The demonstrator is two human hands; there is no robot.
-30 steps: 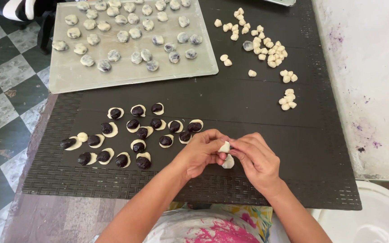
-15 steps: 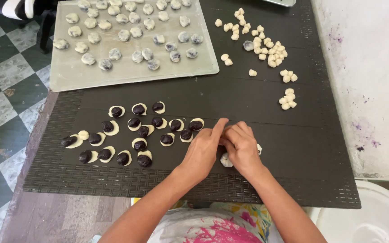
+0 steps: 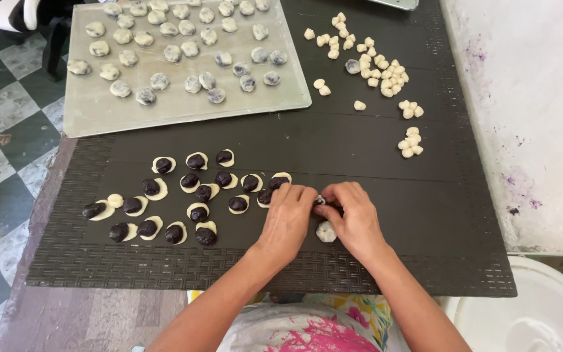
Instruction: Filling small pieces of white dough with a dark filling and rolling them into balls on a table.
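Head view, looking down. The left hand (image 3: 289, 212) and right hand (image 3: 353, 218) rest palms-down on a dark woven mat (image 3: 373, 156), fingertips meeting over a small filled dough piece (image 3: 320, 200). A closed dough ball (image 3: 326, 231) lies just below, against the right hand. Left of the hands: flat dough discs with dark filling (image 3: 190, 195). Upper left: a metal tray (image 3: 92, 114) of finished balls. Upper right: small plain dough lumps (image 3: 379, 65).

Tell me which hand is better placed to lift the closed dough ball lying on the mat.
Right. The closed dough ball lies on the black mat under the right hand, against its thumb. The left hand rests further left, beside the filled dough discs, both hands' fingertips meeting on a small piece.
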